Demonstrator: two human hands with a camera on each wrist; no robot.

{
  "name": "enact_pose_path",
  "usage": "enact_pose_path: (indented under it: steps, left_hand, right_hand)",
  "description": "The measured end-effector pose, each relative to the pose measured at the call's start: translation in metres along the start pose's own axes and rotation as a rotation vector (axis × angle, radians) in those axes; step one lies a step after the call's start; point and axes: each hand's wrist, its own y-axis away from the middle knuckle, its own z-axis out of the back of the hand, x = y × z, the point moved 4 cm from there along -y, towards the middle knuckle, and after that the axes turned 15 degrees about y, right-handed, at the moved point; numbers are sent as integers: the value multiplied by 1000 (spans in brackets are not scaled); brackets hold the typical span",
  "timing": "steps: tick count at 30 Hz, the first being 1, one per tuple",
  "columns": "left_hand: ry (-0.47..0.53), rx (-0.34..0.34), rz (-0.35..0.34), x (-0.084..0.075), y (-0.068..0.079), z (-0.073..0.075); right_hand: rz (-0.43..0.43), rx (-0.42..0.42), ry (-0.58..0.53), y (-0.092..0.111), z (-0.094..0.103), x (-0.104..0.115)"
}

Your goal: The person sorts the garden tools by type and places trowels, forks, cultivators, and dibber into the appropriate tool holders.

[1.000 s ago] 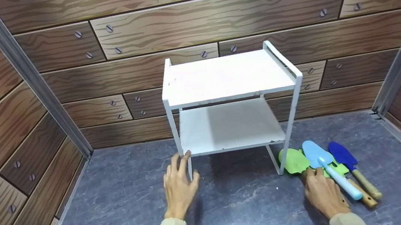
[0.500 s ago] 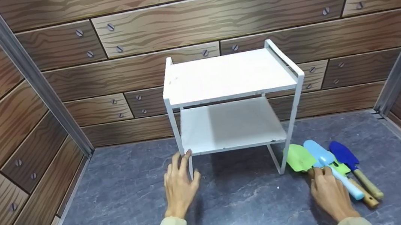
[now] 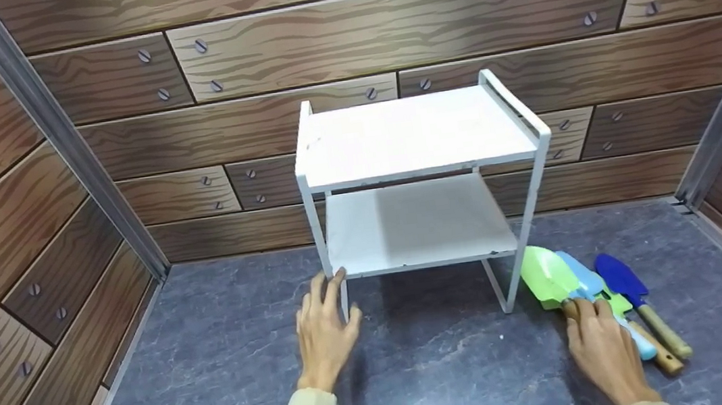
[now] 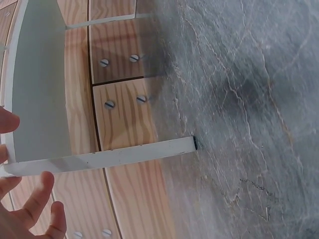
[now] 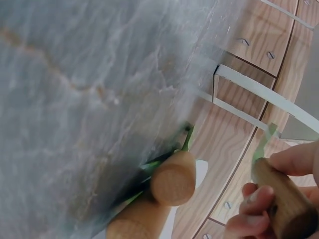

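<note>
A small white two-tier rack point(image 3: 421, 134) stands near the back wall. My left hand point(image 3: 323, 339) rests at its front-left leg, index fingertip at the lower shelf's corner, fingers loosely spread. In the left wrist view, fingers point(image 4: 40, 196) lie on both sides of that leg. My right hand point(image 3: 605, 348) grips a green trowel point(image 3: 549, 276), its blade pointing toward the rack's front-right leg. The right wrist view shows the wooden handle point(image 5: 284, 199) between the thumb and fingers. Partly hidden beneath are a light blue trowel point(image 3: 581, 270) and another green garden tool point(image 3: 619, 303).
A dark blue trowel point(image 3: 619, 276) with a wooden handle lies at the far right of the pile. Wood-patterned walls point(image 3: 316, 44) enclose the grey marbled floor point(image 3: 242, 352) at the back and sides.
The right hand has shifted slightly right and the green trowel has come up over the light blue one, covering more of it. My left hand stays at the rack leg.
</note>
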Motion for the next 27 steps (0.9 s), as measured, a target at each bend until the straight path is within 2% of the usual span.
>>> enact_pose_path:
  steps: [11,22,27]
  left_hand:
    - [12,-2,-2,0,1,0]
    - [24,5,19,1,1,-1]
    - [25,5,13,1,1,-1]
  right_hand:
    - [1,-172,-60,4,1,4]
    - [-43,-229,-86,5,4,6]
    - [-95,-196,-114,3,6,7]
